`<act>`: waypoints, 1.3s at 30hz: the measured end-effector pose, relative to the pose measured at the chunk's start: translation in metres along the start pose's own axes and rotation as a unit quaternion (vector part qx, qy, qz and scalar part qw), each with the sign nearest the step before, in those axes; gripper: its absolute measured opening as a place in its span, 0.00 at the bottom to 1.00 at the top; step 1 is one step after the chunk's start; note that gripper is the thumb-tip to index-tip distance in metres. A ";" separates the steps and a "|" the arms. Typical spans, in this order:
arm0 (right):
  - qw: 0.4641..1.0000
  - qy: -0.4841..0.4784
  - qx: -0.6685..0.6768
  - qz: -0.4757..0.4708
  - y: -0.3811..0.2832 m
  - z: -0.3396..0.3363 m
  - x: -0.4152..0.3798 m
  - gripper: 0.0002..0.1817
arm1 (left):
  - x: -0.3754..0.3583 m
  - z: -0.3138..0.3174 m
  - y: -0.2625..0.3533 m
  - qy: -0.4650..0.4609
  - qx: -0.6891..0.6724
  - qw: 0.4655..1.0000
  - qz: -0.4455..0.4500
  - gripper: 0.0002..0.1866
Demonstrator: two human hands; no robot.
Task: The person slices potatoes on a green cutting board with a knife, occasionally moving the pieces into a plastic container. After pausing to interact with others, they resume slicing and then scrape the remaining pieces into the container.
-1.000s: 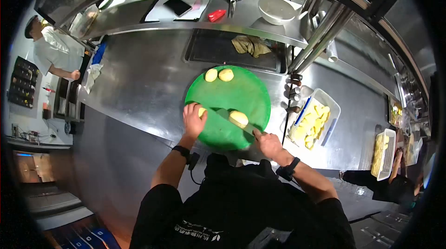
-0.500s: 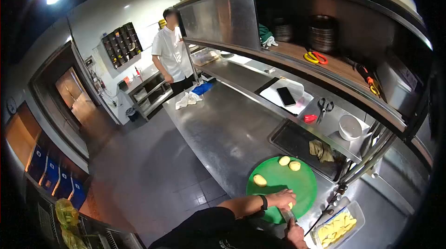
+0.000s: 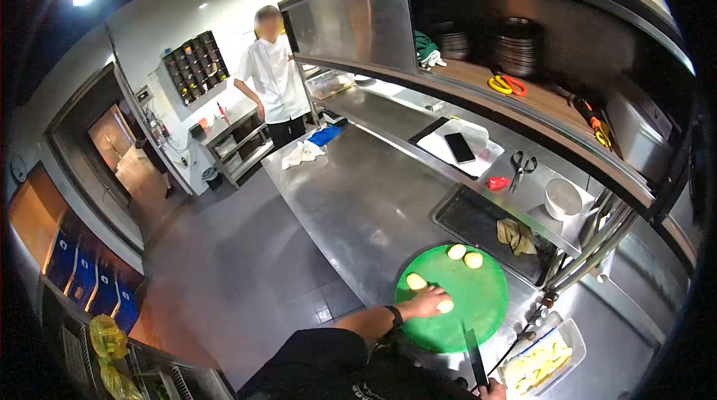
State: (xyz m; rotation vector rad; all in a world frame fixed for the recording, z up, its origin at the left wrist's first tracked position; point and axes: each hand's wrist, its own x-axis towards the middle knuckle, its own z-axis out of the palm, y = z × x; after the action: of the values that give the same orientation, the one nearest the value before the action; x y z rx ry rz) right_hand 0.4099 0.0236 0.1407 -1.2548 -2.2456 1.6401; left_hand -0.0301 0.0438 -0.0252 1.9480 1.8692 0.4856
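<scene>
Left hand (image 3: 426, 302): rested over the round green board (image 3: 478, 299), fingers closed on a pale potato (image 3: 445, 307), partly covered. Right hand (image 3: 493, 391): at the lower edge of view, clenched round the handle of a knife (image 3: 473, 349); blade pointed toward the board, its tip over the near right part; contact with the board could not be told.

Peeled potatoes, three: one (image 3: 416, 281) just beyond the left hand; two (image 3: 464, 256), side by side, at the far rim. Clear container (image 3: 579, 345), right of the board, held yellow slices (image 3: 532, 371). Black tray (image 3: 467, 215), beyond the board on the tabletop (image 3: 358, 209), bore a crumpled cloth (image 3: 515, 237).
</scene>
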 end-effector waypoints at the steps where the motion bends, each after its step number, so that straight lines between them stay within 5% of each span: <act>1: 1.000 0.007 -0.004 0.018 -0.005 0.003 0.002 0.24 | -0.006 0.001 0.001 -0.030 -0.017 0.999 -0.004 0.31; 7: 0.993 -0.007 -0.066 0.095 0.025 0.035 0.063 0.25 | -0.042 0.006 0.046 0.064 -0.053 0.996 -0.014 0.28; 10: 0.977 0.045 -0.203 -0.055 0.058 0.057 0.103 0.28 | -0.052 0.014 0.050 0.104 -0.045 0.994 -0.003 0.28; 16: 0.986 0.035 -0.156 -0.049 0.000 0.066 0.106 0.25 | -0.051 0.063 0.015 0.167 -0.118 0.977 0.059 0.25; 18: 0.984 0.038 -0.163 -0.057 0.001 0.065 0.109 0.23 | -0.058 0.026 0.052 0.193 -0.077 0.976 0.060 0.27; 23: 0.983 0.063 -0.159 -0.073 0.003 0.064 0.122 0.14 | -0.056 0.020 0.054 0.141 -0.056 0.988 -0.024 0.30; 29: 0.984 0.057 -0.164 -0.039 0.007 0.069 0.123 0.14 | -0.039 -0.018 0.065 0.163 -0.071 0.981 0.080 0.13; 33: 0.984 0.039 -0.167 -0.051 -0.001 0.059 0.125 0.13 | -0.018 -0.031 0.058 0.042 -0.016 0.978 0.203 0.01; 39: 0.984 0.044 -0.169 -0.041 -0.016 0.054 0.110 0.14 | -0.011 -0.038 0.057 0.027 -0.037 0.974 0.224 0.01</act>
State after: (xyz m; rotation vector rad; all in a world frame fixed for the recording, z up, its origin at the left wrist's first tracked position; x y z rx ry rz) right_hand 0.3014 0.0536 0.0900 -1.2500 -2.5568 1.1858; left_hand -0.0013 0.0329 0.0370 2.3273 1.4093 0.7333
